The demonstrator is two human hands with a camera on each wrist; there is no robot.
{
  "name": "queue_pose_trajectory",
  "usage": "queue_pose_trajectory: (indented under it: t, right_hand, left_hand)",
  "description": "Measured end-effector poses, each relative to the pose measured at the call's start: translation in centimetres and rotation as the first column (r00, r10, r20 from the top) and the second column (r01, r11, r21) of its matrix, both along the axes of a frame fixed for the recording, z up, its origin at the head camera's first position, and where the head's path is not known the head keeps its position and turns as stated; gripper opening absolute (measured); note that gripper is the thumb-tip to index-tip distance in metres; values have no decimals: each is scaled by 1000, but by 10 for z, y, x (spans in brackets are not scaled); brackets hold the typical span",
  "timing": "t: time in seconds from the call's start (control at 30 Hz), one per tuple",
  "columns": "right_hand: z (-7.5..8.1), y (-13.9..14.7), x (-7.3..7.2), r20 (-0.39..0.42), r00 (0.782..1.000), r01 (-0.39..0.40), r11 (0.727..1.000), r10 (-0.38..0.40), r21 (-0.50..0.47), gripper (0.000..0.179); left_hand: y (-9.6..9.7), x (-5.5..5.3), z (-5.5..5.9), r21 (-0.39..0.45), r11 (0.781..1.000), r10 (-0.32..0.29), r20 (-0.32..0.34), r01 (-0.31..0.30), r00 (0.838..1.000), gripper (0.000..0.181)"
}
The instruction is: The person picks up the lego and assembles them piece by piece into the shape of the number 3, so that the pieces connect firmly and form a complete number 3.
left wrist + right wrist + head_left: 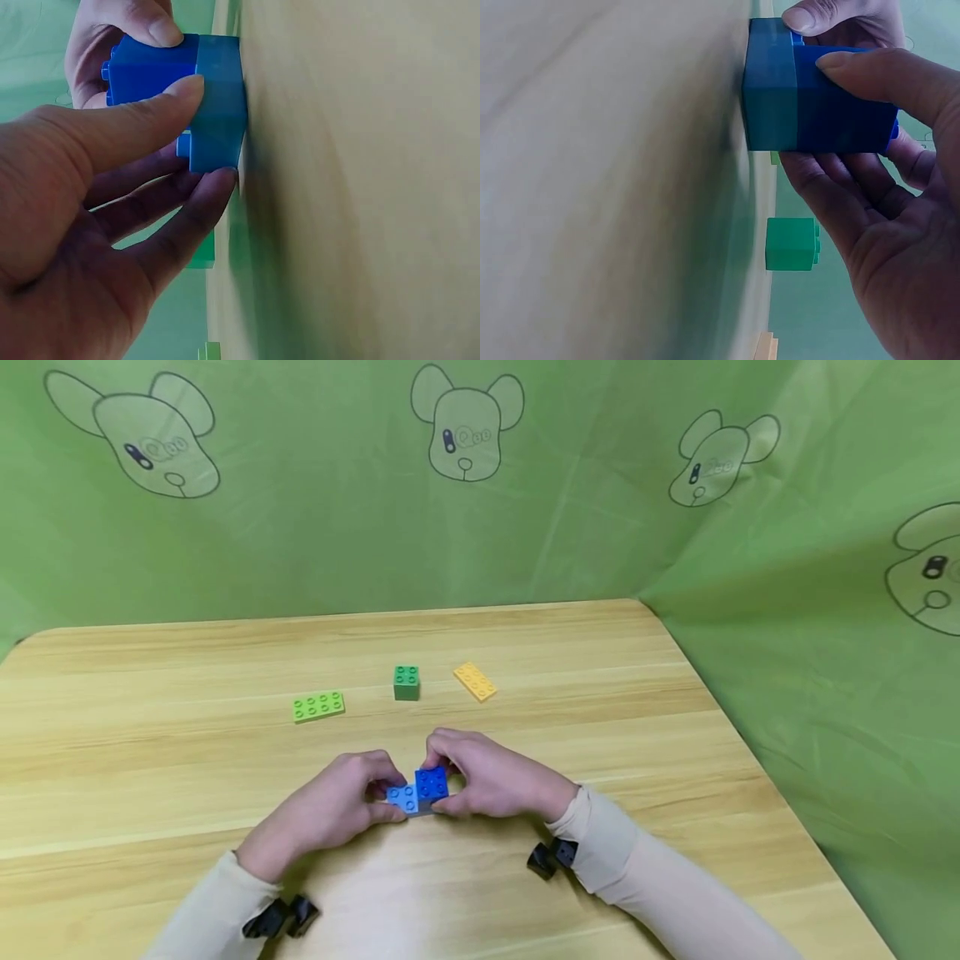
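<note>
A dark blue brick (431,783) sits on the right part of a light blue brick (401,798), low over the tabletop. In the right wrist view, the right hand (900,180) pinches the dark blue brick (844,112) between thumb and fingers. My left hand (337,802) holds the light blue brick at its left end, thumb on the near side and fingers behind. Studs show on the light blue brick's uncovered left part. In the left wrist view, the two bricks meet flush, with no gap visible between them.
Beyond the hands lie a light green flat plate brick (318,707), a green square brick (407,683) and a yellow-orange flat plate brick (475,682). The wooden table (187,677) ends at a green printed curtain (337,543) at the back and right.
</note>
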State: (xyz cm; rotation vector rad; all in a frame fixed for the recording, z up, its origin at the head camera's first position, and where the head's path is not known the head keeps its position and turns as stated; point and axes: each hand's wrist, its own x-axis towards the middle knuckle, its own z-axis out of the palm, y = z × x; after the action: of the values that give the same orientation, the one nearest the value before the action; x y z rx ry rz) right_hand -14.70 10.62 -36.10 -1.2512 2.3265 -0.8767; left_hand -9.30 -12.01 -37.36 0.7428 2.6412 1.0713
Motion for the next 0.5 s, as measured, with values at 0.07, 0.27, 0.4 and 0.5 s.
queue_pose_trajectory:
  t: [0.07,0.27,0.4,0.5]
  right_hand:
    - [0,0,0,1,1000,9,1000,-9,10,34]
    - [0,0,1,5,1000,28,999,-28,32,34]
    - [0,-1,2,19,999,31,999,-32,39,34]
    - [0,0,3,25,999,40,998,-41,53,34]
  left_hand:
    - [0,0,0,8,1000,-3,3,3,1000,23]
    - [-1,-1,0,5,1000,-14,-8,14,1000,24]
    - [-1,-2,0,3,1000,-16,-4,16,1000,25]
    - [-2,-3,0,8,1000,-21,14,21,1000,25]
